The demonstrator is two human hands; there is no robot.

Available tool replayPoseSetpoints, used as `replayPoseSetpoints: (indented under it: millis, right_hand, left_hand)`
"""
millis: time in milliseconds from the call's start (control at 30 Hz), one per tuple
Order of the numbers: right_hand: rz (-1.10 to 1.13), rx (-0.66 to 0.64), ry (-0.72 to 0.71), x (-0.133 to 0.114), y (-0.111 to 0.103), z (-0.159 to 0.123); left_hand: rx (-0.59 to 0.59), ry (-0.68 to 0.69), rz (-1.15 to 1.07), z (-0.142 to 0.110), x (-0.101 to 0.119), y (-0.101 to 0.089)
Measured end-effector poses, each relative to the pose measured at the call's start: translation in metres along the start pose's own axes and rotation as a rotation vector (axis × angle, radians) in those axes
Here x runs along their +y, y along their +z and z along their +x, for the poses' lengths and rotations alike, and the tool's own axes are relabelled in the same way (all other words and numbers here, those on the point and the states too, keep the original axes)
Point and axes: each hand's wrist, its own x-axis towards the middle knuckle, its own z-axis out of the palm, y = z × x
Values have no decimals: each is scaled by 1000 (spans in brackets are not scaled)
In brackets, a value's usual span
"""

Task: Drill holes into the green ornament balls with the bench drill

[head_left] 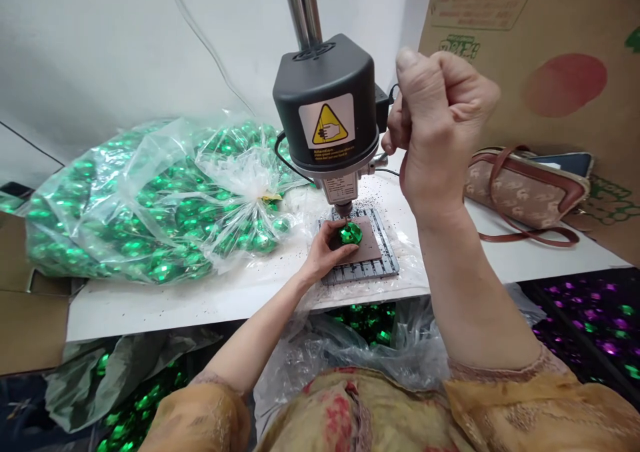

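Observation:
Under the chuck of a bench drill press (325, 105), a shiny green faceted ball (351, 234) rests on a brown board (371, 242). My left hand (327, 249) pinches this ball between thumb and fingers, close below the drill tip. The board lies on the slotted grey metal base (387, 255) of the press. Raised at the right of the drill head, my right hand (440, 119) is curled into a fist. It seems to grip the feed lever (383, 162), though the fingers hide most of it. A yellow hand-warning label faces me on the drill housing.
A tied clear bag (150, 199) full of green balls fills the table's left side. A patterned purse (525, 189) with a brown strap lies at right before a large cardboard box (540, 45). Dark shavings dot the white table (165, 309). More green and purple balls sit below its edge.

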Motion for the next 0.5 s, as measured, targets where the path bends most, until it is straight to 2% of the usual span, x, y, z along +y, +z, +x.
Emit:
replayPoseSetpoints:
  millis: [200, 400, 500]
  right_hand:
    - [12, 14, -36, 5, -5, -10]
    - [5, 159, -138, 12, -10, -37]
    - [41, 159, -176, 13, -12, -46]
  left_hand:
    - [29, -21, 8, -1, -4, 2]
    - [44, -24, 6, -3, -4, 4]
    - [40, -20, 6, -3, -4, 4]
